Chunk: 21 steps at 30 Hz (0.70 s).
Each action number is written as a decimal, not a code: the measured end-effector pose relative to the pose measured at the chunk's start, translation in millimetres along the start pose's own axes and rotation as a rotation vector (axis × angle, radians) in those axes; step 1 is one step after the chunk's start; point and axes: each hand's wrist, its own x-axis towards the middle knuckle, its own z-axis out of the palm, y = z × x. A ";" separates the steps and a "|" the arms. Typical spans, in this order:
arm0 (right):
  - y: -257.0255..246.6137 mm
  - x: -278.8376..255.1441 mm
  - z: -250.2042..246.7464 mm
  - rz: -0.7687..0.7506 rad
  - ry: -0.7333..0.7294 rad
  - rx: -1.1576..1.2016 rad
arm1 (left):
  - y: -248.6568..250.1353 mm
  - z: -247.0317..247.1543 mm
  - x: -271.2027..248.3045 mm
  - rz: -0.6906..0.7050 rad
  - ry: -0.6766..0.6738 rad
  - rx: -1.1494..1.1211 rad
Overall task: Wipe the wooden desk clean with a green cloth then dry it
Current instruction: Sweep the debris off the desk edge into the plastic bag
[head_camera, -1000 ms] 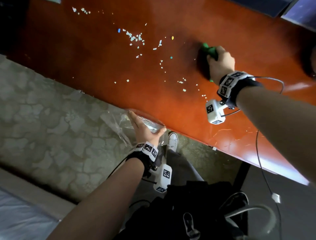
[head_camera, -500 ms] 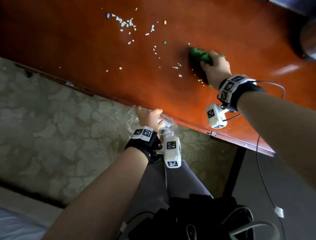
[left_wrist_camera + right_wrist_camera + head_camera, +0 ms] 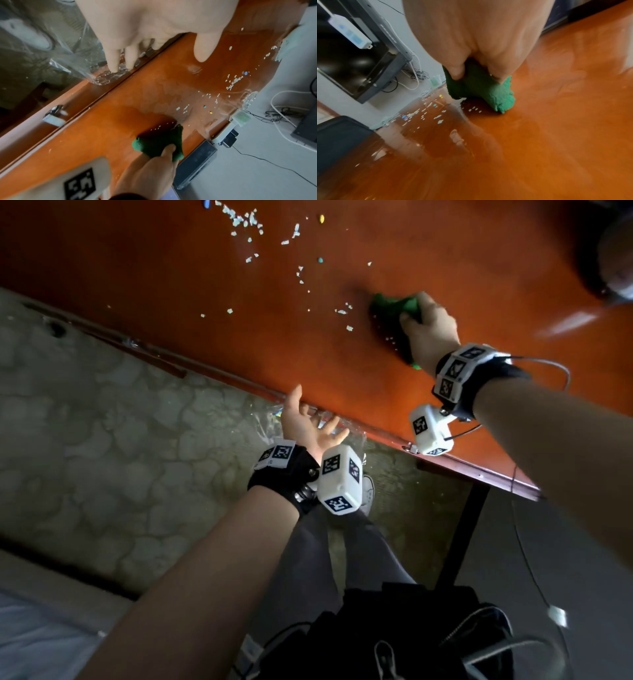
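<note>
Item one, nearest me: my left hand sat at the near edge of the glossy reddish-brown wooden desk, fingers straight and spread, thumb up against the edge. Its fingertips pressed a crumpled sheet of clear plastic film that hung below the desk edge; nothing was curled round it.

Item two, farther in: my right hand was clenched round the bunched green terry cloth, thumb and fingers dug into the fabric, and the cloth's lower end rested on the desk surface. In the right wrist view the cloth met the wood just beside a few pale specks.

Item three, beyond the cloth: a loose scatter of small white paper crumbs, with a few coloured dots among them, lay across the desk toward its far side, the closest bits just beside the cloth.

Item four, at the far desk edge: a white power strip and a dark flat rectangular device lay against the pale wall, with tangled cables near them.
</note>
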 end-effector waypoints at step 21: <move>-30.9 12.3 -12.6 -0.083 0.038 0.130 | -4.6 -8.6 16.4 0.091 -0.065 -0.069</move>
